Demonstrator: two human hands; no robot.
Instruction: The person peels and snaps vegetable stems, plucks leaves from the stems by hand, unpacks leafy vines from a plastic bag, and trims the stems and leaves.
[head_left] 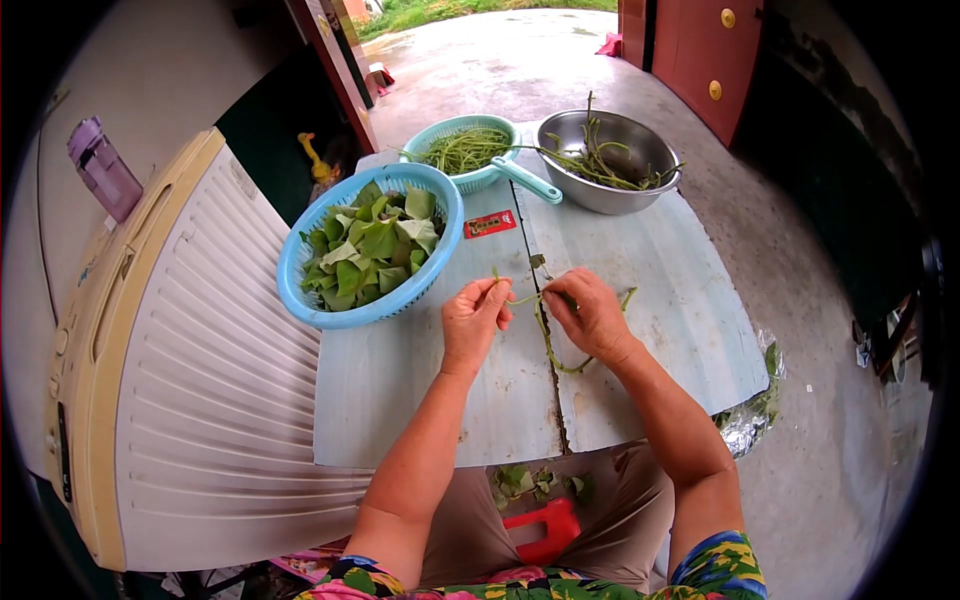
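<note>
Two small pinches, close together over the middle of the bench. In the left hand, grip closed on a thin green stalk between thumb and fingertips, probably for fine control over so slender a piece. In the right hand, grip closed around part of a longer vine, with a loose loop trailing across the bench, apparently left slack so as not to pull against the fingers. Exact contact of the right fingertips partly hidden; cannot tell how firm. Both wrists free of the bench, likely for easy turning.

Off to the left, near the left hand, a blue basket heaped with broad leaves, its deep wall good for holding in a bulky, springy pile. Beyond, a mint-green colander of slim stems, with its handle slanting toward the steel bowl, perhaps turned that way to stay out of the basket's space. In that bowl, at the far right, darker tangled vines, some ends poking over the rim, too long to lie flat inside. Between basket and handle, a red packet, flat on the bench and well apart from the fingers.
</note>
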